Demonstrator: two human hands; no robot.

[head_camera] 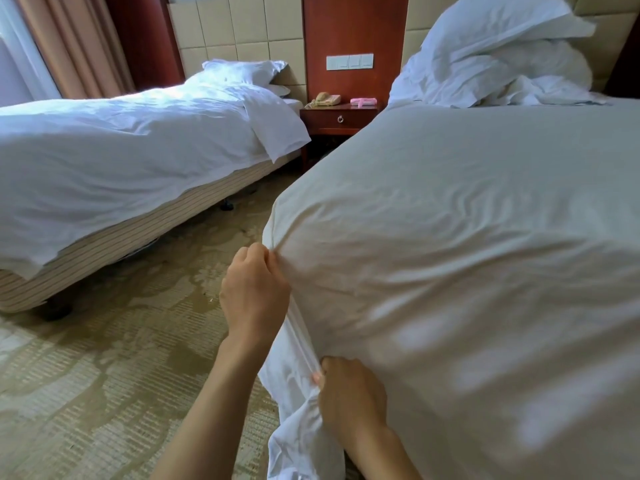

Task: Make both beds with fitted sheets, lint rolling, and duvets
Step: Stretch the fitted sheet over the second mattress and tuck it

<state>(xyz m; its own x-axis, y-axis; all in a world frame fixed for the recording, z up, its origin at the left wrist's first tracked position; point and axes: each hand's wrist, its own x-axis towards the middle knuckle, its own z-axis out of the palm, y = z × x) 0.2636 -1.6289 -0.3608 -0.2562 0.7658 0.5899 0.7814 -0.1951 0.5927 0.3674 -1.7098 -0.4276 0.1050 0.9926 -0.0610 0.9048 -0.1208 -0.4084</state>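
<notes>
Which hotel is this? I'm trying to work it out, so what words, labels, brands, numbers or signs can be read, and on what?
No text can be read.
switch panel: any markings are too small to read.
telephone on the nightstand: keys and any label are too small and blurred.
pink object beside it: no legible print.
fitted sheet: plain, no text showing.

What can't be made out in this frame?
Head view:
- Left hand and right hand fingertips: buried in fitted sheet folds.
- Fitted sheet's right side: cut off by frame edge.
- Pink item on the nightstand: too small to identify.
</notes>
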